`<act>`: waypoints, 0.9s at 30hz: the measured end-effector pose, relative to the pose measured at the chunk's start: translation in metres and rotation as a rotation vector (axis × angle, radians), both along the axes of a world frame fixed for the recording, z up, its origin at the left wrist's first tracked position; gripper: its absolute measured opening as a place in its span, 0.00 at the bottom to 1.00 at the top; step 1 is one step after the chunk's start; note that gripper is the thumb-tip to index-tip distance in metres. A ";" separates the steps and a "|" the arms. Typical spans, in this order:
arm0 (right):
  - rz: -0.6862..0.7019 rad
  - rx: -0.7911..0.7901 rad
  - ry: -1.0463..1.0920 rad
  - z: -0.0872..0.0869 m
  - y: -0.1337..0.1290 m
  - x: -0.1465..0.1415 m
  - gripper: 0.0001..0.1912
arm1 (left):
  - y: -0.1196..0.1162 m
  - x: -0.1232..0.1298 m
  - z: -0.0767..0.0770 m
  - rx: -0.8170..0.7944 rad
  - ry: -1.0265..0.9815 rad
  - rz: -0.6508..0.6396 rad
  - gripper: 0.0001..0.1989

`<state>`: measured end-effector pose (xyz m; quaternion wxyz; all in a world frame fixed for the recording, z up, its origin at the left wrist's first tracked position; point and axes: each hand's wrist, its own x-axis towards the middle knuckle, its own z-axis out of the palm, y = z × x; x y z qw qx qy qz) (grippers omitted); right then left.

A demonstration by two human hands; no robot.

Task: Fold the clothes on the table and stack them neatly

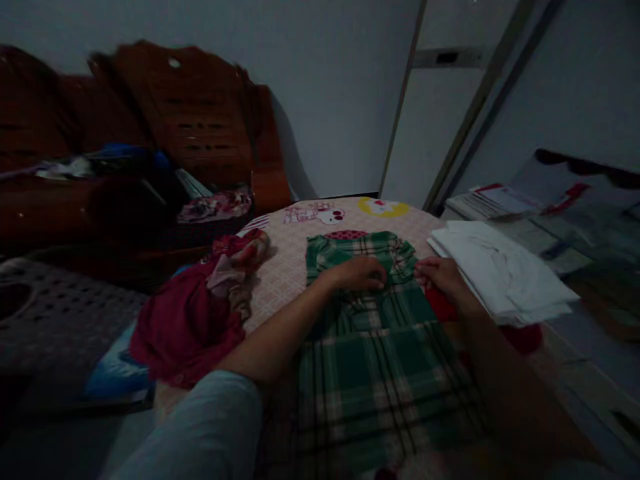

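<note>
A green plaid garment (375, 360) lies spread on a round table with a pink patterned cloth (285, 267). Over its upper part is my left hand (357, 275), fingers curled down onto the fabric near the neckline; what the fingertips hold is too dark to make out. My right hand (440, 275) pinches the garment's right upper edge, by the sleeve, between thumb and fingers. Some red fabric (439, 303) shows under my right wrist.
A crumpled dark red cloth (187, 323) lies at the table's left. Folded white material (505, 267) sits at the right, near a stack of papers (493, 203). Behind on the left stands a carved wooden bench (190, 113) holding clothes and other items.
</note>
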<state>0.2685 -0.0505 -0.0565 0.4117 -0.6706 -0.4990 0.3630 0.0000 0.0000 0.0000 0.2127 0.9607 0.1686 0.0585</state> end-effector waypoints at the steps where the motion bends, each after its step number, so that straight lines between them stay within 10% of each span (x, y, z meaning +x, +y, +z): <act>1: -0.018 0.057 -0.069 0.001 0.000 0.001 0.11 | -0.004 0.002 -0.002 -0.008 0.007 0.011 0.09; 10: 0.103 0.398 -0.915 -0.012 0.010 -0.007 0.17 | -0.019 0.015 -0.003 -0.104 0.012 0.124 0.06; 17: -0.007 0.445 -0.830 -0.011 0.011 -0.006 0.16 | -0.019 0.015 -0.006 -0.261 -0.003 0.116 0.08; 27: -0.052 0.511 -0.876 0.059 0.032 -0.024 0.17 | 0.016 0.001 -0.019 -0.501 -0.399 0.325 0.05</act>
